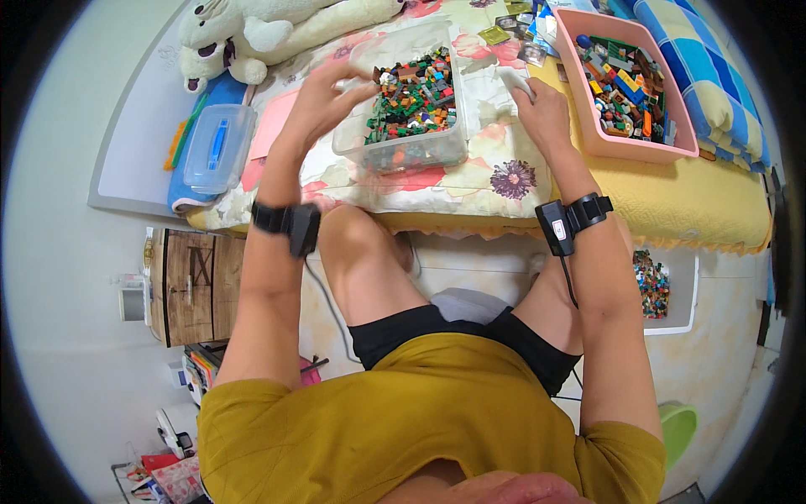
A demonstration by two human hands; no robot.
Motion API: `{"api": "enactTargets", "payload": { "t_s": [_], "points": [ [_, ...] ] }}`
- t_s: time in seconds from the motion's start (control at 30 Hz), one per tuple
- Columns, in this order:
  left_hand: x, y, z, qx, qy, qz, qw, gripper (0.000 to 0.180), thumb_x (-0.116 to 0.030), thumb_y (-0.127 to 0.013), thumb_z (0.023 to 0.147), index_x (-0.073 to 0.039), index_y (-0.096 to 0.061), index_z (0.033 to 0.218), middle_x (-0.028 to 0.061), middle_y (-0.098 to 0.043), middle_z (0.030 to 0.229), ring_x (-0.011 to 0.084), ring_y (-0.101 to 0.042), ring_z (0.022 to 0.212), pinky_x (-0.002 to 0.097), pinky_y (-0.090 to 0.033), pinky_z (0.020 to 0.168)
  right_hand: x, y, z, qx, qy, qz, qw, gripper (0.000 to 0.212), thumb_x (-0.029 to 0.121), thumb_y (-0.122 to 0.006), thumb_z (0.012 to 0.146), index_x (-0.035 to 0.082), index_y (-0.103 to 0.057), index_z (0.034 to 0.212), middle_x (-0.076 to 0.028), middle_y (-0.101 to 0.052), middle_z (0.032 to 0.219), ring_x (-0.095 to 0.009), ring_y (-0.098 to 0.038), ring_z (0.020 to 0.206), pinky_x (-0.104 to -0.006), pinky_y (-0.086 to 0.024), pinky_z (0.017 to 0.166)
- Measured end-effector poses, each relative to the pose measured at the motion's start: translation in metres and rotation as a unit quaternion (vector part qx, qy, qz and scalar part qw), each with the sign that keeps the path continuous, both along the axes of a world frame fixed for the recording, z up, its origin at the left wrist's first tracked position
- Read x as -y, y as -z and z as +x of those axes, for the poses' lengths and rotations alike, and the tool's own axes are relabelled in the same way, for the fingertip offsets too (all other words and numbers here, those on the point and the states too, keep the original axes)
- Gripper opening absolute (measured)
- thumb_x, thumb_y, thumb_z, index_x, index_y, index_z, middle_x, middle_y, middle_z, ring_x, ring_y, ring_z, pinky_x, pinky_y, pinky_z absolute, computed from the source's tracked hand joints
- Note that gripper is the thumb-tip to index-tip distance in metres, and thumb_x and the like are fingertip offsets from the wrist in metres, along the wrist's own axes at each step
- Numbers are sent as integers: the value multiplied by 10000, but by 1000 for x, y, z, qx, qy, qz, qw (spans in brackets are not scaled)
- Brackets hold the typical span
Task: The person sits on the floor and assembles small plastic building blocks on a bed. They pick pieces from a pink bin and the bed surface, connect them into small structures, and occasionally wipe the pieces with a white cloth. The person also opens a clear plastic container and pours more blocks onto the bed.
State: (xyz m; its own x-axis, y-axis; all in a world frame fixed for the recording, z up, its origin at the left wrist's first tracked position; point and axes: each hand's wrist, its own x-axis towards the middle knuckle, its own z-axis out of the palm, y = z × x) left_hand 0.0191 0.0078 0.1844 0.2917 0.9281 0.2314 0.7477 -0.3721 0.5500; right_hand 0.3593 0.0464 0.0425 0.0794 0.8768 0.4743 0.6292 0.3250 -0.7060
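Observation:
A clear plastic bin [403,157] full of small mixed building bricks [417,94] sits on the flowered bedcover before me. At its left side, my left hand [323,99] is raised with the thumb and fingers apart. Its fingertips reach toward the bricks, and I see nothing between them. To the right of the bin, my right hand [546,113] is closed around a small whitish object [514,84] that sticks out past the fingers; its exact kind is unclear.
A pink bin [634,149] of larger bricks stands at the far right, beside a checked blanket [705,76]. White plush bears [252,42] lie at the far left, above a clear lid with a blue handle [217,147]. Another brick tray [680,294] rests on the floor.

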Motion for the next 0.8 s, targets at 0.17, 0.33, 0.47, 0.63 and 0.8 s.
{"api": "enactTargets", "payload": {
  "t_s": [0.17, 0.33, 0.47, 0.63, 0.8],
  "points": [
    [-89, 23, 67, -222, 95, -111, 964, 237, -240, -759, 782, -46, -748, 918, 103, -724, 788, 234, -691, 735, 364, -544, 689, -7, -9, -2, -12, 14, 14, 1000, 324, 318, -655, 873, -3, -690, 908, -242, -667, 777, -413, -659, 746, -484, -493, 677],
    [-110, 72, 92, -327, 23, -208, 922, 290, -234, -825, 687, -58, -750, 906, 112, -732, 806, 238, -697, 744, 370, -542, 665, -11, -14, 1, -10, 5, -21, 1000, 280, 280, -633, 870, 17, -701, 939, -248, -687, 824, -436, -666, 804, -510, -517, 733],
    [-108, 92, 90, -360, 19, -131, 923, 302, -282, -850, 653, -74, -741, 844, 107, -730, 822, 297, -704, 811, 418, -542, 708, -15, -14, 4, -9, -11, -14, 1000, 281, 285, -637, 868, 24, -705, 947, -243, -687, 820, -434, -667, 801, -508, -516, 731],
    [-106, 103, 88, -378, 51, -58, 923, 235, -242, -796, 686, -67, -738, 832, 140, -723, 830, 339, -700, 820, 459, -546, 716, -18, -13, -1, -32, -20, -30, 999, 283, 283, -643, 863, 27, -708, 964, -241, -689, 827, -433, -668, 803, -506, -519, 734],
    [-106, 108, 92, -450, 64, -42, 890, 173, -154, -688, 697, -60, -732, 835, 176, -710, 845, 375, -692, 809, 485, -546, 696, -17, -13, -7, -40, -24, -40, 998, 290, 281, -641, 862, 33, -712, 994, -242, -694, 857, -434, -668, 831, -510, -519, 761]
  ]
}}
